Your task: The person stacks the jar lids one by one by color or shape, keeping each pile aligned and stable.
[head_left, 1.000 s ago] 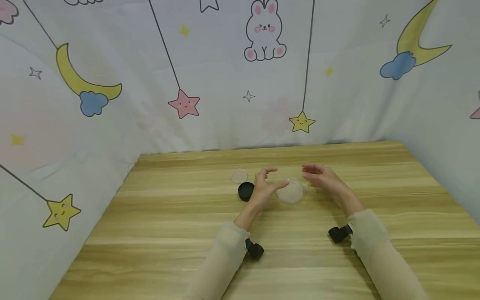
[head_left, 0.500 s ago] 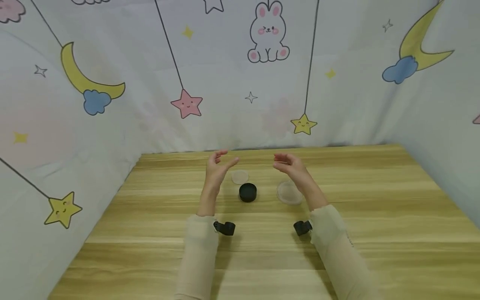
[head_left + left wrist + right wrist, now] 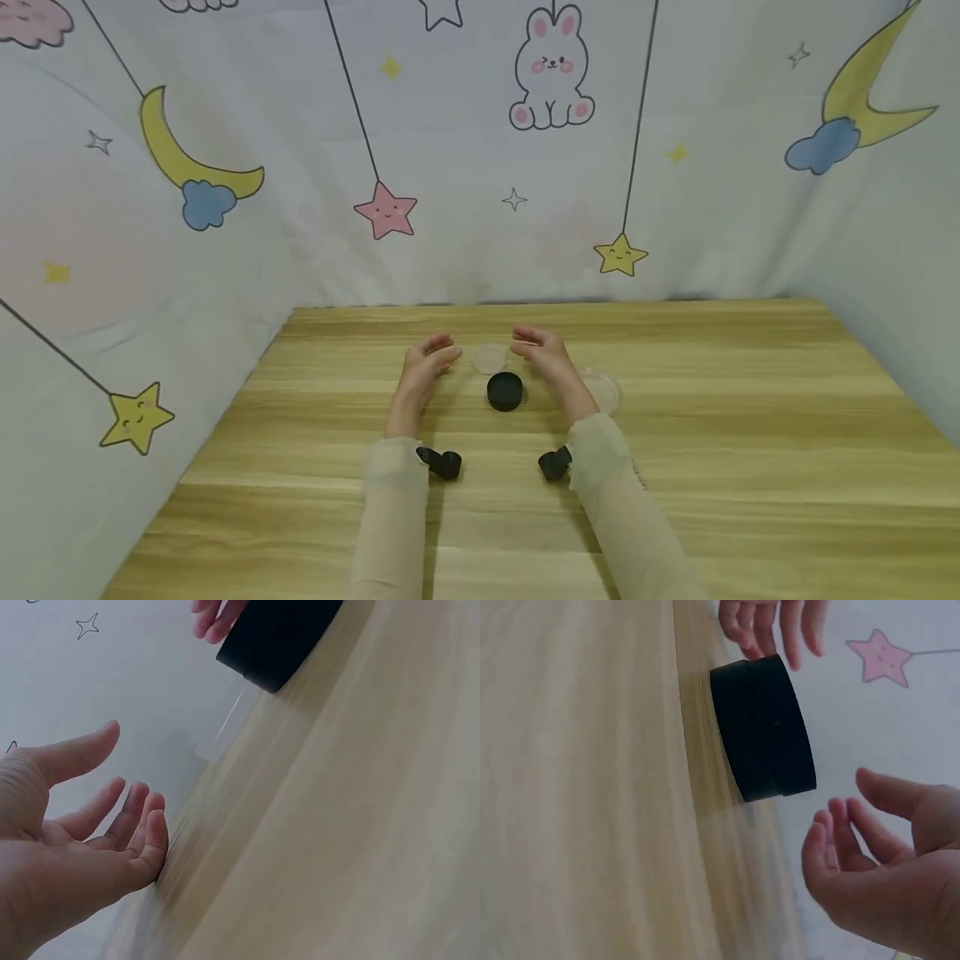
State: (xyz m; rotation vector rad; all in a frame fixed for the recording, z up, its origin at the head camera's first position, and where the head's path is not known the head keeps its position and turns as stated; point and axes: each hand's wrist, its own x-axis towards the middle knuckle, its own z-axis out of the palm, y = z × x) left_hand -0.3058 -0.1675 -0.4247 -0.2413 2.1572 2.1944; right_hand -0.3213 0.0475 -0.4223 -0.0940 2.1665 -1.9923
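Note:
On the wooden table, a round black shallow container (image 3: 505, 392) stands between the two hands. Just behind it lies a small clear disc (image 3: 490, 359). My left hand (image 3: 426, 371) is to the left of both, its fingers relaxed and holding nothing. From the other side, my right hand (image 3: 546, 357) faces it, fingers loosely bent, close to the small disc's right edge. In the right wrist view the container (image 3: 763, 727) has a plain dark side wall, with thumb and fingers apart in the hand (image 3: 885, 866) nearby. A larger clear disc (image 3: 602, 390) is partly hidden behind the right wrist.
A white cloth (image 3: 465, 250) printed with stars, moons and a rabbit hangs behind and beside the table (image 3: 735, 442). Black wrist cameras (image 3: 442, 463) are strapped over both light sleeves (image 3: 393, 525).
Both hands have moved left from around the larger clear disc. They now flank the small disc and the black container, lower and closer together than half a second ago.

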